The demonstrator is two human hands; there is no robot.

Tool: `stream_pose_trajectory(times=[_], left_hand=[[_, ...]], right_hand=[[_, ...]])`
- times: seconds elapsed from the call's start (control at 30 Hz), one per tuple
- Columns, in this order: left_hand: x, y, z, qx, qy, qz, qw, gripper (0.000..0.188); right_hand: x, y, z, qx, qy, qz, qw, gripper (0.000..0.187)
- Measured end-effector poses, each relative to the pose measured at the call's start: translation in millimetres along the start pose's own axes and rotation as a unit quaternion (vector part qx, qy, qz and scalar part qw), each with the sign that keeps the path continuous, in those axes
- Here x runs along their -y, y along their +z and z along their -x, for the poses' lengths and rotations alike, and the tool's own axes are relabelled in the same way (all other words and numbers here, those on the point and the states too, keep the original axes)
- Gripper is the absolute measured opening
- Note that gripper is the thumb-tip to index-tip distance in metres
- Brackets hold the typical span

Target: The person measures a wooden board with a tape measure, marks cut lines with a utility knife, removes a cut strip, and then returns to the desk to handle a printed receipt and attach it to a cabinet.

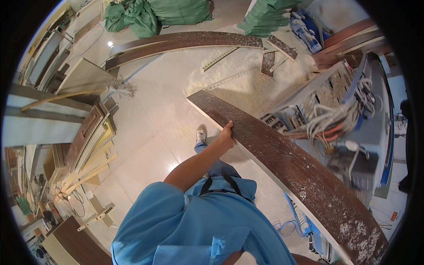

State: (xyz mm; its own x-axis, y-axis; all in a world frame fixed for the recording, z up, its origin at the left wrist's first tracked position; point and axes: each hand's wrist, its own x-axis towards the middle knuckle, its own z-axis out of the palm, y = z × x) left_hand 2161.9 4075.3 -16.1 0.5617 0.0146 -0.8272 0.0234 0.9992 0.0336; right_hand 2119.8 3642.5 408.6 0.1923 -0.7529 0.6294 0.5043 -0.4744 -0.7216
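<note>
My left hand (227,134) is closed on the near edge of a long dark brown wooden board (282,154), its thumb resting on top. The board slants from the middle of the view to the lower right. Pale dust and chips lie on its face, thickest at the lower right end. Its pale cut edge faces me. A sliver of my right arm shows at the bottom edge, but my right hand is out of view.
Sawdust covers the floor ahead, with short brown offcuts (282,47) and long curved planks (185,42). Green sacks (181,11) stand behind. A machine with bundled cables (331,119) is at right. Stacked panels (86,137) and a broom-like bundle (121,87) are at left.
</note>
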Motion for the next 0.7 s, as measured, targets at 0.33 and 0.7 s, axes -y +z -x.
stream_pose_trajectory(times=[0.33, 0.7], left_hand=[[-133.1, 70.2, -66.3, -0.047, -0.094, -0.081, 0.991, 0.045], [-278.4, 124.5, -165.5, -0.093, -0.186, -0.103, 0.973, 0.036]], right_hand=[[86.9, 169.6, 154.6, -0.010, -0.042, 0.198, 0.979, 0.035], [135.2, 404.2, 272.9, 0.027, -0.115, 0.318, 0.941, 0.039]])
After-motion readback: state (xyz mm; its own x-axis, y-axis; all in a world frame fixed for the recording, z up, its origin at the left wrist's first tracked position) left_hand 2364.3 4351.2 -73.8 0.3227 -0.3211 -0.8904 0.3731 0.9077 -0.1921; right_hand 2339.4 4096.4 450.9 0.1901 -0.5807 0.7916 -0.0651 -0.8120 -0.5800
